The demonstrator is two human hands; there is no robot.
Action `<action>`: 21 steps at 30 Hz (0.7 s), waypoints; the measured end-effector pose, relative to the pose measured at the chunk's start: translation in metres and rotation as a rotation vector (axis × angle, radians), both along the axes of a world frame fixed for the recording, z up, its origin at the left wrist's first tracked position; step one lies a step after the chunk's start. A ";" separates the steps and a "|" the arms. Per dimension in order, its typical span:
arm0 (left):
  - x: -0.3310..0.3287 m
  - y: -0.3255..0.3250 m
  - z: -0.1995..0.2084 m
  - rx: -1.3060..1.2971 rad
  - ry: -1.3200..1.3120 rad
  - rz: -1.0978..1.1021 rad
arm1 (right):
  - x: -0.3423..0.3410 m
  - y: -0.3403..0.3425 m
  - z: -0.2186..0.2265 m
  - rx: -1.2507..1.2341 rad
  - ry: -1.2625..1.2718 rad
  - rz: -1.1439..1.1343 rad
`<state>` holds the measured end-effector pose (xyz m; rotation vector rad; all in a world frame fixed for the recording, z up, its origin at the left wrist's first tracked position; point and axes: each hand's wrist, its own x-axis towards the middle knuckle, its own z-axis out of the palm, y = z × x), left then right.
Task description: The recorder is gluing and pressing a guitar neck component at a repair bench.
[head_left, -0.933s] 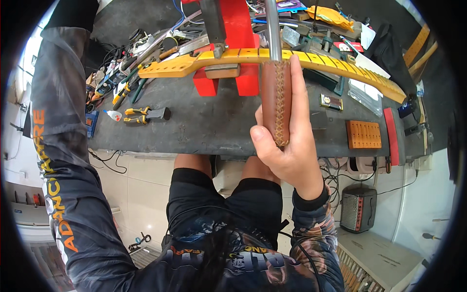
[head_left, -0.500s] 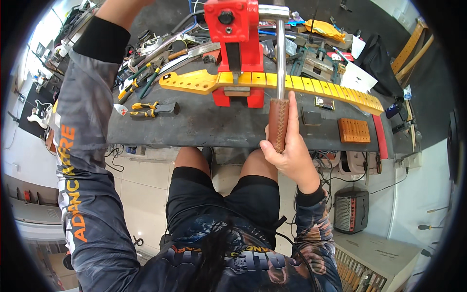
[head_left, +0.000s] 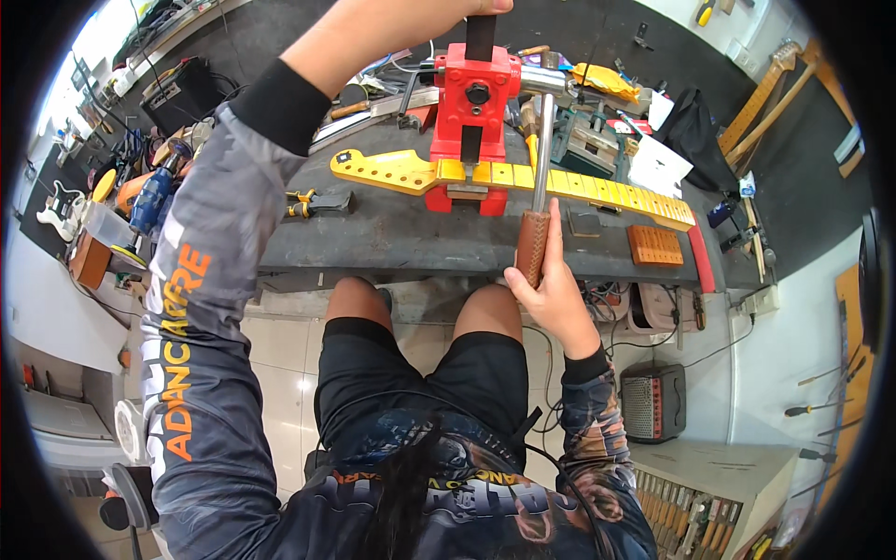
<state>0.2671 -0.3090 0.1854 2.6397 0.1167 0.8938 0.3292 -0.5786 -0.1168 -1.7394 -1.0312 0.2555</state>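
A red arbor press (head_left: 474, 117) stands on the dark bench with a black ram running through it. At the top edge my left hand (head_left: 434, 13) is closed on the ram's upper end (head_left: 481, 39); most of its fingers are cut off or hidden. My right hand (head_left: 557, 297) holds the brown, leather-wrapped grip of the press lever (head_left: 533, 247), thumb on one side and a finger stretched along the other. Crosswise under the ram lies a yellow maple guitar neck (head_left: 583, 186), headstock to the left. The ram's lower tip meets the fretboard near the headstock end.
Pincers with yellow-black handles (head_left: 322, 203) lie left of the press. On the right are a brown slotted wooden block (head_left: 655, 245), a red strip (head_left: 700, 257) and a green vise (head_left: 593, 140). A hammer (head_left: 530, 121) rests behind the lever. An amplifier (head_left: 653, 401) stands below.
The view has tilted up and shifted, so my left hand on the ram's top now shows. My right hand stays on the lever grip, and the neck still lies under the ram.
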 end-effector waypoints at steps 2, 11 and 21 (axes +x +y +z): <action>0.004 0.014 -0.005 0.036 -0.044 -0.028 | -0.001 -0.001 0.007 0.033 -0.125 -0.014; -0.141 0.007 -0.173 0.046 -0.522 -0.110 | -0.047 -0.078 -0.084 0.012 -0.056 -0.363; -0.278 0.020 -0.432 -0.137 0.424 0.080 | -0.059 -0.060 -0.132 -0.449 -0.068 -0.022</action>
